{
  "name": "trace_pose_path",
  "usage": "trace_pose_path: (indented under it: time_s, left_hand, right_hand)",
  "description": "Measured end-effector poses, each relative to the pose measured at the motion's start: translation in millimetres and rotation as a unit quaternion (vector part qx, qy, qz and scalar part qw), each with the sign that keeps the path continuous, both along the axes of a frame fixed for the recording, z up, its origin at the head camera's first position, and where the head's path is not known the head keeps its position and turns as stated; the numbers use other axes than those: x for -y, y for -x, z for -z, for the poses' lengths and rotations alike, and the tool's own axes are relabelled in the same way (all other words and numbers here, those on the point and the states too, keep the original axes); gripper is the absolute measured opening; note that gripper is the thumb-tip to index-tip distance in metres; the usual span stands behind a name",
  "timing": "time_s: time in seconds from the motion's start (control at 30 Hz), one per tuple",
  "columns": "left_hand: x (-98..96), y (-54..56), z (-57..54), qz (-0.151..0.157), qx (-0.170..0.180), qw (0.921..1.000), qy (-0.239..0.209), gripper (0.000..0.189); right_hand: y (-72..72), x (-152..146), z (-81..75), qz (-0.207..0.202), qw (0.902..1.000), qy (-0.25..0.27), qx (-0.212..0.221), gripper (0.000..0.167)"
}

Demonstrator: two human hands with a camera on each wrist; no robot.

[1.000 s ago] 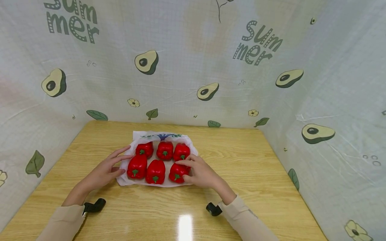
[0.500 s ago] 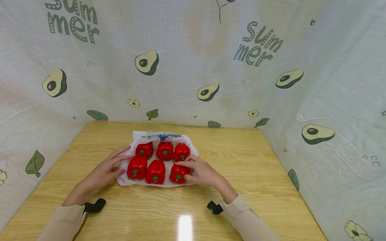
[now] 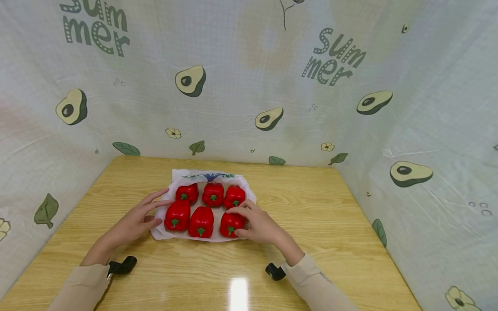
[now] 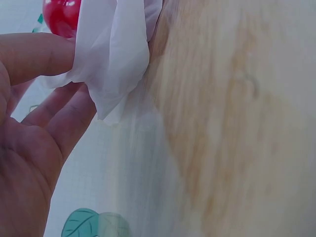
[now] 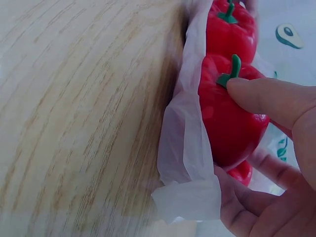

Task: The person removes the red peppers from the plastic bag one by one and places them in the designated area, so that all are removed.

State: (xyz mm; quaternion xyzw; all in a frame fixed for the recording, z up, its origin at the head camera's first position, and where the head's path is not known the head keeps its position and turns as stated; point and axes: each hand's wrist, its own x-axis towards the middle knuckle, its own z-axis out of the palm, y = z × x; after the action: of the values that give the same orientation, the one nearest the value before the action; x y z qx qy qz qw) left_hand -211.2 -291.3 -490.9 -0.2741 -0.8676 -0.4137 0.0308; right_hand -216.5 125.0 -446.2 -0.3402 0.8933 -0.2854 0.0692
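Observation:
Several red bell peppers with green stems lie in two rows inside a white plastic bag (image 3: 163, 235) on the table. My right hand (image 3: 258, 224) grips the front right bell pepper (image 3: 228, 222); its thumb (image 5: 256, 98) presses beside the stem, and the other fingers reach round the bag side. The front middle bell pepper (image 3: 201, 221) lies to its left with a gap between them. At the bag's left side, my left hand (image 3: 134, 222) has its fingers spread, touching the plastic near the front left bell pepper (image 3: 177, 215). Fingertips of that hand are partly hidden behind the plastic in the left wrist view.
The wooden table (image 3: 295, 194) extends around the bag on every side. White printed cloth (image 3: 229, 86) hangs behind and along both sides. Black wrist cameras (image 3: 123, 265) sit at both sleeves, just above the table.
The front right bell pepper has shifted slightly to the right under my right hand, and the thumb now rests on its front. My left hand has stayed in place.

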Motion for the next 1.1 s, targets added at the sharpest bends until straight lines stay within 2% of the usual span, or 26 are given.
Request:
trace_pose_path:
  time_s: [0.17, 0.37, 0.87, 1.1]
  left_hand:
    - [0.2, 0.4, 0.0, -0.001, -0.001, 1.0, 0.001, 0.059]
    - [1.0, 0.4, 1.5, -0.007, -0.005, 1.0, 0.001, 0.058]
    - [0.6, 1.8, 0.7, -0.012, -0.006, 0.999, -0.042, 0.05]
    - [4.4, 2.6, 0.8, -0.034, -0.021, 0.9991, -0.014, 0.038]
  right_hand:
    - [-0.4, 2.8, -0.3, 0.009, 0.9999, 0.001, -0.012, 0.052]
    - [-0.9, 5.3, -0.3, 0.025, 0.9997, -0.005, -0.005, 0.052]
    - [-0.3, 5.0, -0.7, 0.037, 0.9993, 0.0, 0.011, 0.054]
    - [-0.3, 5.5, -0.3, 0.035, 0.9993, -0.004, 0.007, 0.055]
